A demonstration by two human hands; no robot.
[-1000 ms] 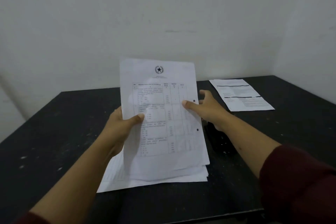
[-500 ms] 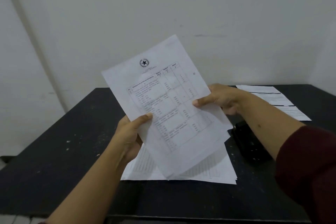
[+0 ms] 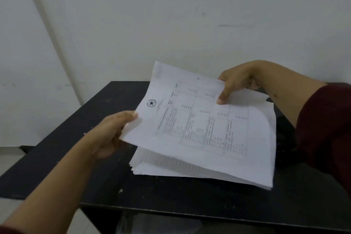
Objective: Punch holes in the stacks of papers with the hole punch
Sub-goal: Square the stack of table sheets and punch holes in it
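Head view, thin printed sheets (image 3: 191,125) (curling) — both hands gripping

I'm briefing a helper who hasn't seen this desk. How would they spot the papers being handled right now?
Start at the black table against the white wall. Above the flat paper pile lying on it, the left hand and right hand hold a thin lifted sheaf. Unlike the pile, it is raised, with a star emblem on top.
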